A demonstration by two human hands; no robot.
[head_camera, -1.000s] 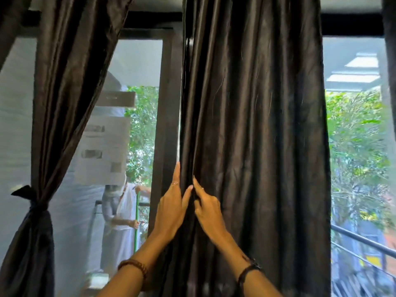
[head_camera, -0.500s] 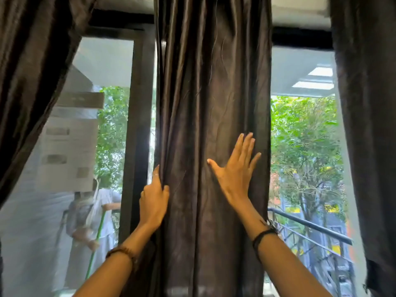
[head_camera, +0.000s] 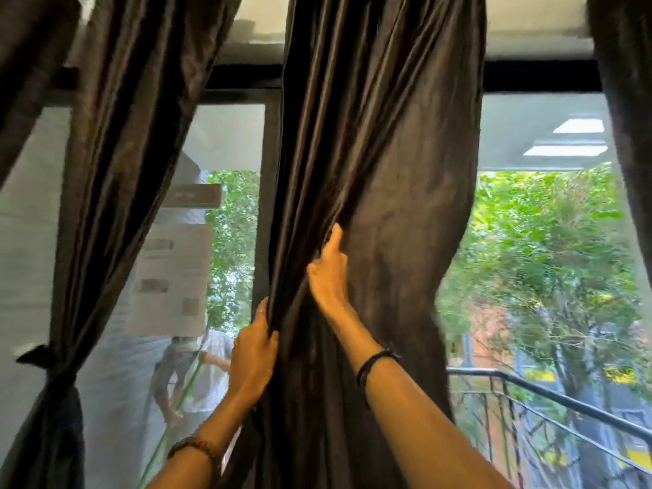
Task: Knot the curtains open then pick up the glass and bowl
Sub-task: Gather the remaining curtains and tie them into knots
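The left edge of the middle curtain [head_camera: 381, 171] is gripped by the left hand [head_camera: 252, 361], whose fingers are curled round a bunch of the dark fabric low down near the window frame [head_camera: 264, 206]. Higher and slightly to the right, a gathered fold of the same curtain is grasped by the right hand [head_camera: 328, 273], the thumb pointing upward along the cloth and the fingers hidden in the folds. A beaded bracelet [head_camera: 197, 446] is worn on the left wrist and a thin black band [head_camera: 375, 361] on the right. The middle curtain is drawn in at hand level, so that its right edge curves inward and green trees [head_camera: 547, 259] and a dark metal railing [head_camera: 547, 393] are seen past it. To the left, a second curtain [head_camera: 116, 171] is already tied in a knot [head_camera: 49, 365] low down near the picture's left edge. Between the two curtains, a person in light clothing [head_camera: 204, 375] with a green pole is seen through the glass, below blurred paper notices [head_camera: 173, 277]. The edge of a third curtain [head_camera: 628, 100] is seen at the far right. The glass and bowl are not in view.
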